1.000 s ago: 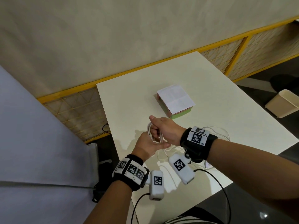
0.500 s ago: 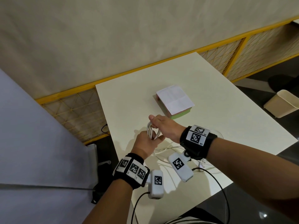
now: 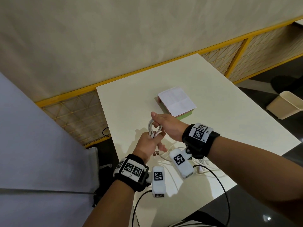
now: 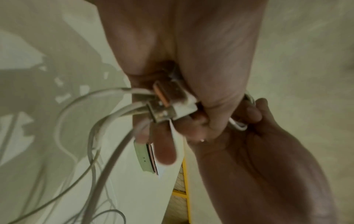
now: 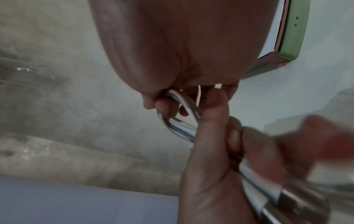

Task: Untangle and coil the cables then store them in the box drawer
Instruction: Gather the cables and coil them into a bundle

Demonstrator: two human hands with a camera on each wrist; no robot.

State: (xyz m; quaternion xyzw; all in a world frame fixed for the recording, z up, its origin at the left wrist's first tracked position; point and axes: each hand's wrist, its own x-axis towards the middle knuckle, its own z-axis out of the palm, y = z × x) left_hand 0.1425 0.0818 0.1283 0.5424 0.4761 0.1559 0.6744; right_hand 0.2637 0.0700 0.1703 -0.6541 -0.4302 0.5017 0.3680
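Note:
A white cable coil [image 3: 152, 128] hangs between my two hands above the near left part of the table. My left hand [image 3: 150, 141] grips the lower end of the loops, and two USB plugs [image 4: 168, 104] stick out under its palm. My right hand [image 3: 162, 122] has its fingers curled through the top of the loop [image 5: 184, 112] and pinches it. The slack of the cable [image 4: 76, 115] trails down onto the table. The box drawer [image 3: 177, 102], green and pink with a white top, sits shut just beyond my right hand.
The white table [image 3: 229, 112] has its left edge close to my left hand. More loose white cable [image 3: 203, 166] lies under my right wrist near the front edge. A yellow mesh railing [image 3: 73, 115] and a beige bin [image 3: 287, 105] stand off the table.
Both hands have risen slightly with the coil. The slack loop that lay right of my right wrist has been drawn in toward the hands.

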